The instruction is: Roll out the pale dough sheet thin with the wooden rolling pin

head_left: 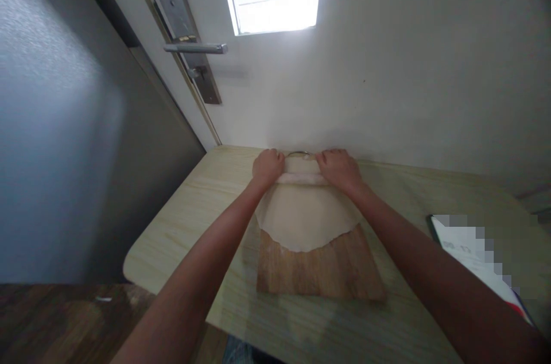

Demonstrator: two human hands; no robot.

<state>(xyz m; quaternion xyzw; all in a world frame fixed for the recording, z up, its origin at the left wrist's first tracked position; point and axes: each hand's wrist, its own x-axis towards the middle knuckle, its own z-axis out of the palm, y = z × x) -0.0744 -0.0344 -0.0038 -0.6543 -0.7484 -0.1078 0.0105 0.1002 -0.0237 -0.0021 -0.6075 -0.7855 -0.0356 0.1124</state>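
A thin, flat sheet of dough [307, 215] lies over a wooden board [318, 272], its near edge rounded and a little uneven. Across the far part of the dough rests a pale rolling pin [301, 178]. My left hand [268, 166] is closed round the pin's left end, and my right hand [340, 169] is closed round its right end. Both hands are at the far end of the board, near the door. A curved metal handle [299, 153] shows between them, just past the dough's far edge.
The board sits on a light wooden table [185, 209] against a white door [387, 65] with a metal lever handle [198, 49] and a bright window. A booklet or paper [473, 255] lies at the right. A grey surface stands at the left.
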